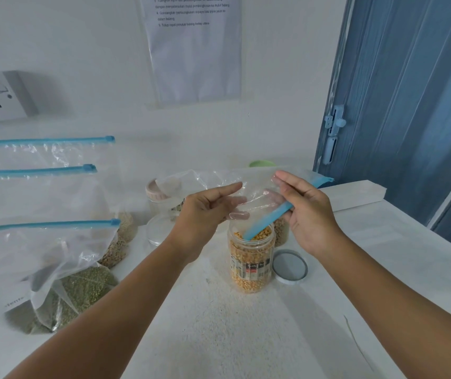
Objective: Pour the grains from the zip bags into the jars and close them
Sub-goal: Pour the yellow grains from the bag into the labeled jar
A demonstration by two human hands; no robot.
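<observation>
zip bag (pixel 219 184) held up over the open jar (pixel 251 258), both hands on it. bag looks empty, or nearly so: clear thin film, crinkled, limp, v. light. blue zip strip (pixel 262 222) is the only stiff part; it curves down w/ one end dipped into the jar mouth, touching the yellow grains (pixel 249 280).

left hand (pixel 205 212): thumb on the near side of the film, fingers behind it (seen blurred through the plastic), closed in a pinch on the bag. right hand (pixel 303 209): fingers closed on the blue strip near its upper part, upper fingers extended along the bag's edge.

handling, judged: film is slick and floppy, won't keep a shape, so hold at the zip strip or a corner, two points, else it folds over the mouth. stray grains may cling in creases; a shake w/ the corner down should clear them.

jar: clear plastic, cylindrical, ribbed shoulder, printed label on the front, filled nearly to the rim w/ yellow split grains. rigid, fairly heavy now, stable on the table (pixel 246 337) (white, slightly gritty surface). grip round the body when closing.

lid (pixel 290 266): pale round screw cap, lying inside-up just right of the jar, nearly touching. light, rigid, take by the rim.

left side: three more zip bags, nearest w/ green grains (pixel 82 291), one behind w/ tan grains (pixel 117 247). those are saggy and heavy at the bottom.
</observation>
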